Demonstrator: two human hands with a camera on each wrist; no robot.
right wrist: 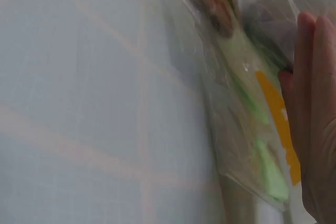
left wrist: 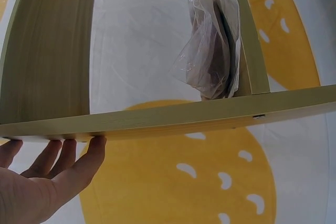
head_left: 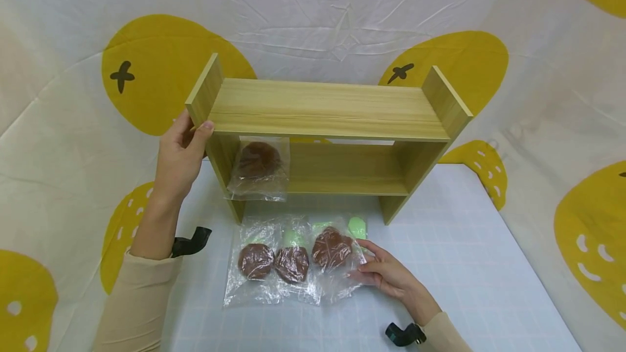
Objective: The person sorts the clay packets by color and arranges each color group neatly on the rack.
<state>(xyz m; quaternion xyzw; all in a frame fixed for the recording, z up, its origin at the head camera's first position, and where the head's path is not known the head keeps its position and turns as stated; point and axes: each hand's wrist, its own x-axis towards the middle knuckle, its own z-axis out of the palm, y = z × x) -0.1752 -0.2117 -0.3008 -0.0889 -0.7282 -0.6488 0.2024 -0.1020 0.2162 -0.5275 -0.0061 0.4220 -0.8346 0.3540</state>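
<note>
A small two-tier wooden shelf (head_left: 318, 110) stands on the table. My left hand (head_left: 181, 156) grips its left side panel, thumb at the front corner and fingers on the outer face, as the left wrist view also shows. On the lower tier's left end, a clear plastic bag (head_left: 259, 163) with a round brown item leans upright. Three clear bags with brown lumps lie in front of the shelf. My right hand (head_left: 391, 278) pinches the right edge of the rightmost bag (head_left: 332, 249); its straight fingers (right wrist: 323, 77) show beside the plastic in the right wrist view.
Pale green pieces (head_left: 357, 227) show among and behind the bags. The middle bag (head_left: 292, 265) and left bag (head_left: 256, 261) overlap side by side. A pale checked cloth (head_left: 469, 265) covers the table. Behind it hangs a white curtain (head_left: 313, 31) with yellow shapes.
</note>
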